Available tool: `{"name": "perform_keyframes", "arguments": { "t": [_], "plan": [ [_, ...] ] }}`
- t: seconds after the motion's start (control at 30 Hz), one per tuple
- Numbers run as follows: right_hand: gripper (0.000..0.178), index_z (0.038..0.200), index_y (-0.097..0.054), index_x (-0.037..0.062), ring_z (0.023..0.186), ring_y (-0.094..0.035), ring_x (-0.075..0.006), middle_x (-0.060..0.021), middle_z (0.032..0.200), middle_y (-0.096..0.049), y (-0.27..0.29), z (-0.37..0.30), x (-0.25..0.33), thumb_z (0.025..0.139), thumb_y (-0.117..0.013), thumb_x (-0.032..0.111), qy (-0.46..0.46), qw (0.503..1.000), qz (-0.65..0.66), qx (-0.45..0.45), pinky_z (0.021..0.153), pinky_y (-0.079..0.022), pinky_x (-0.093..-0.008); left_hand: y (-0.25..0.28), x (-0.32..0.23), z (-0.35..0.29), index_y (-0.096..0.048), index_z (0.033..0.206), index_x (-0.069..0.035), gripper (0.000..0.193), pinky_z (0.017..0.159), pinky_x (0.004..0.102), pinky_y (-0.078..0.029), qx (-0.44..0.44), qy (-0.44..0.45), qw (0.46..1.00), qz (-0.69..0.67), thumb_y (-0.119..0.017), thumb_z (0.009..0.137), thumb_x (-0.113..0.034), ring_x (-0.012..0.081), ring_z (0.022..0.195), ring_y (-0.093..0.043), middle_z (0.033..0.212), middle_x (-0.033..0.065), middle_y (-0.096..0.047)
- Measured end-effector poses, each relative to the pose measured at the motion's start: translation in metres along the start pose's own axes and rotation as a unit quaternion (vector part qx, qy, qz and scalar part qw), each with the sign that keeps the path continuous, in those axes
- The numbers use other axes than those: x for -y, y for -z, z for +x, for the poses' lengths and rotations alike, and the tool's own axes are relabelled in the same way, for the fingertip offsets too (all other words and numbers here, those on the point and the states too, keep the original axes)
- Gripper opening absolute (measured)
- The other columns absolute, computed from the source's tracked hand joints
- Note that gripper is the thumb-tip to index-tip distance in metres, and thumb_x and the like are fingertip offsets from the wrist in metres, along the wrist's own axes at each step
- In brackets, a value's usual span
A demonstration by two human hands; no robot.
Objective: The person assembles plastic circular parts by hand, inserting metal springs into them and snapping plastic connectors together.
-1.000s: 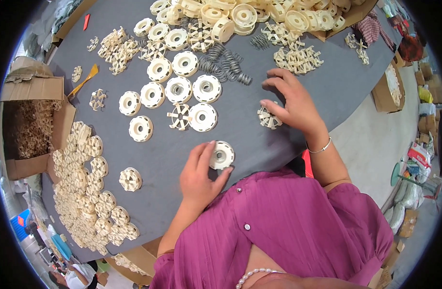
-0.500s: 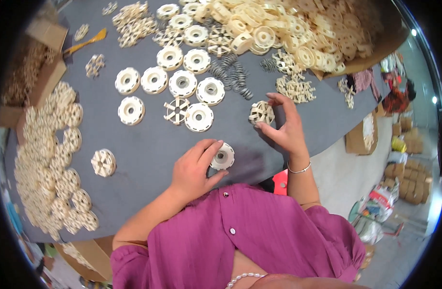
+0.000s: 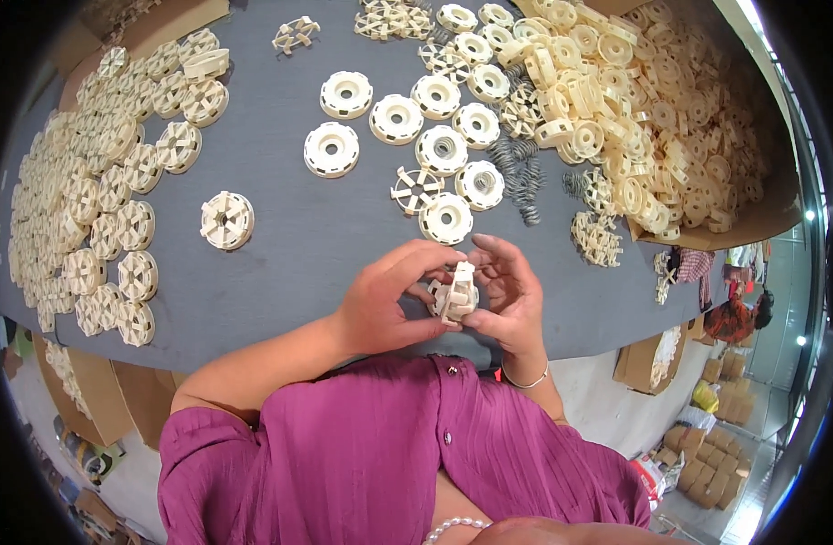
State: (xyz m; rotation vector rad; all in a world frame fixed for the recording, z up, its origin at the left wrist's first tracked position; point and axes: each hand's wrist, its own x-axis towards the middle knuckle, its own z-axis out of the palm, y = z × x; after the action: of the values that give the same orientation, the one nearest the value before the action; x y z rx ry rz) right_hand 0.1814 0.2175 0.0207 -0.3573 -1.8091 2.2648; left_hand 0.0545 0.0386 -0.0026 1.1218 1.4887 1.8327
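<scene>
In front of my chest, both hands meet over the table's near edge. My left hand (image 3: 380, 298) has its fingers closed around a cream round plastic housing (image 3: 437, 292), mostly hidden by its fingers and the other part. My right hand (image 3: 512, 304) pinches a cream spoked plastic piece (image 3: 462, 289), tilted on edge against the housing. Whether the two are locked together I cannot tell. Just beyond the hands lie a round housing (image 3: 446, 218) and a loose spoked piece (image 3: 417, 191). One housing (image 3: 483, 184) has a spring in its middle.
Finished-looking spoked discs (image 3: 139, 227) cover the table's left side, with one disc (image 3: 226, 221) apart. Metal springs (image 3: 528, 191) and spoked pieces (image 3: 596, 241) lie to the right. A big cardboard box (image 3: 707, 238) spills cream rings (image 3: 616, 91) at far right.
My hands have come together, bringing the spoked piece in my right hand onto the housing in my left. The view has turned, so the table's contents sit differently in the picture.
</scene>
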Motion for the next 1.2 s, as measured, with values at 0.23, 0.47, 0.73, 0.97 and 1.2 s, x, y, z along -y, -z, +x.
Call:
{"name": "perform_keyframes", "arguments": {
  "t": [0.23, 0.47, 0.73, 0.97, 1.2],
  "plan": [
    [0.087, 0.146, -0.054, 0.0005, 0.118, -0.062, -0.0202, -0.0115, 0.122, -0.064, 0.003, 0.001, 0.007, 0.069, -0.093, 0.01, 0.102, 0.973, -0.202, 0.036, 0.105, -0.052, -0.0389, 0.003, 0.004, -0.003, -0.063, 0.128, -0.006, 0.047, 0.077, 0.03, -0.063, -0.01, 0.096, 0.949, -0.3, -0.075, 0.084, 0.004, 0.0183, 0.106, -0.069, 0.129, 0.0115, -0.062],
    [0.082, 0.145, -0.055, 0.0038, 0.122, -0.062, -0.0223, -0.0155, 0.132, -0.06, -0.033, -0.011, -0.015, 0.071, -0.089, 0.006, 0.074, 0.99, -0.112, -0.054, 0.1, -0.055, -0.0376, -0.004, 0.0, 0.002, -0.072, 0.11, -0.007, 0.035, 0.073, 0.034, -0.058, -0.096, -0.088, 0.985, 0.112, -0.07, 0.08, 0.011, 0.0259, 0.091, -0.07, 0.11, 0.0105, -0.068],
    [0.074, 0.142, -0.055, 0.0001, 0.101, -0.07, -0.0206, -0.0107, 0.118, -0.068, -0.034, -0.005, -0.002, 0.078, -0.089, 0.017, 0.168, 0.939, -0.298, -0.034, 0.087, -0.057, -0.0345, -0.005, -0.009, -0.004, -0.073, 0.102, -0.004, 0.032, 0.06, 0.035, -0.053, -0.163, -0.168, 0.936, 0.265, -0.077, 0.072, 0.008, 0.025, 0.077, -0.068, 0.096, 0.0103, -0.07],
    [0.083, 0.15, -0.043, 0.0011, 0.1, -0.072, -0.0246, -0.0144, 0.129, -0.058, -0.057, 0.001, -0.007, 0.081, -0.088, 0.009, 0.196, 0.941, -0.273, -0.036, 0.084, -0.058, -0.0346, 0.003, 0.0, 0.003, -0.07, 0.107, -0.002, 0.026, 0.058, 0.0321, -0.051, -0.221, -0.162, 0.926, 0.26, -0.079, 0.082, -0.003, 0.0249, 0.068, -0.064, 0.092, 0.0111, -0.068],
    [0.073, 0.145, -0.058, 0.007, 0.1, -0.067, -0.0256, -0.0121, 0.12, -0.064, -0.037, 0.019, 0.007, 0.075, -0.072, -0.007, 0.292, 0.824, -0.483, -0.057, 0.085, -0.056, -0.039, -0.001, -0.006, 0.008, -0.066, 0.105, 0.0, 0.013, 0.061, 0.032, -0.055, -0.212, 0.129, 0.966, -0.074, -0.073, 0.094, -0.003, 0.0178, 0.075, -0.068, 0.096, 0.0115, -0.064]
  ]
}}
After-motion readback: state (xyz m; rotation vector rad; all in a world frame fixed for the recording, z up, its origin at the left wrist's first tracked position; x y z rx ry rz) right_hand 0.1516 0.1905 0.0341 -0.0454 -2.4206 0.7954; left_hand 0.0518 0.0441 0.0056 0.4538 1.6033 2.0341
